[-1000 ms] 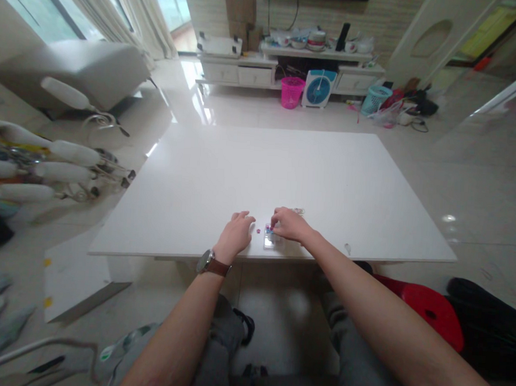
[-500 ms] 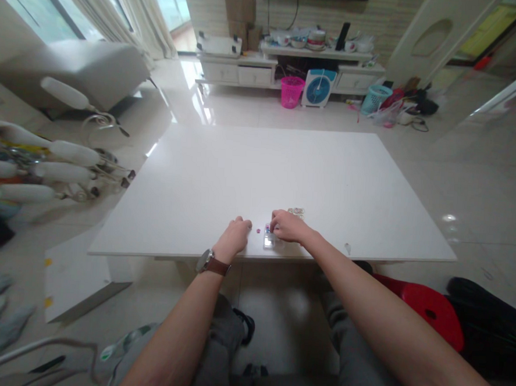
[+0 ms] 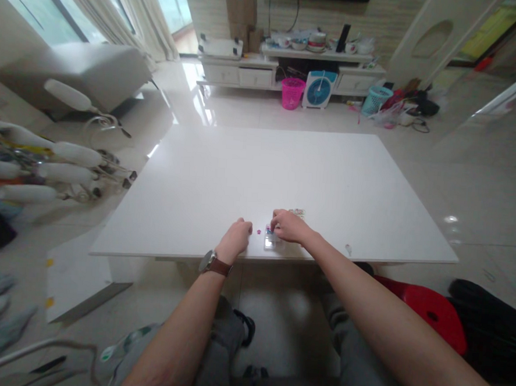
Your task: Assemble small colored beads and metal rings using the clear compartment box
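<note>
Pale tiled floor and low white cabinet beyond a glossy white rectangular bench. Placed near the front edge, probably for easy reach, a small clear plastic compartment box with blue and pink pieces towards its far end. Bent over that end with the right hand, fingertips close together; impossible to tell whether pinching anything. Curled inward with the left hand, grip hidden, beside a tiny pink flower-shaped bead, apparently laid between both hands for ready access.
</note>
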Available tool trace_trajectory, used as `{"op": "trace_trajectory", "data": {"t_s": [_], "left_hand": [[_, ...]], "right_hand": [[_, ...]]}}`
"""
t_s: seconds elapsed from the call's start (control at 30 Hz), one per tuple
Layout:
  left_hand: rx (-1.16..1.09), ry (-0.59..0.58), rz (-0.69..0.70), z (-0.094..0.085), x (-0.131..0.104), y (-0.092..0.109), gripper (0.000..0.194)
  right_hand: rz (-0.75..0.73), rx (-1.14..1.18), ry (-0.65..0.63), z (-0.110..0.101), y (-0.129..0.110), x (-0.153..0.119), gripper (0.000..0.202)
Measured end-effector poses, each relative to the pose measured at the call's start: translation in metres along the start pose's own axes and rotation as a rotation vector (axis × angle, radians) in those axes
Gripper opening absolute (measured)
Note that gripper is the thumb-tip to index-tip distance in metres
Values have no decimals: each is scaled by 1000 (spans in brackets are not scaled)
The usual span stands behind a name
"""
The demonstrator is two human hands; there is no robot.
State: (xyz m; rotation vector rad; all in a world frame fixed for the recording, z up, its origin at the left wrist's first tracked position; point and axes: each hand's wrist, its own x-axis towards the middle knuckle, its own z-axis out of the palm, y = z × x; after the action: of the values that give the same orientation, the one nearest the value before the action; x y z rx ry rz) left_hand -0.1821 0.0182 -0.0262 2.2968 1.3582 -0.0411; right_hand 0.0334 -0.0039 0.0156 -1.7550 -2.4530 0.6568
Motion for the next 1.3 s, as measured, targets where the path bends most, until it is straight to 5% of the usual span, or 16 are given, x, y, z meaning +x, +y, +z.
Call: {"op": "trace_trajectory", "data": {"t_s": [1.3], "left_hand": [[-1, 4, 14, 9, 4, -3, 29]], "right_hand": [[61, -67, -64, 6, -7, 2, 20]]}}
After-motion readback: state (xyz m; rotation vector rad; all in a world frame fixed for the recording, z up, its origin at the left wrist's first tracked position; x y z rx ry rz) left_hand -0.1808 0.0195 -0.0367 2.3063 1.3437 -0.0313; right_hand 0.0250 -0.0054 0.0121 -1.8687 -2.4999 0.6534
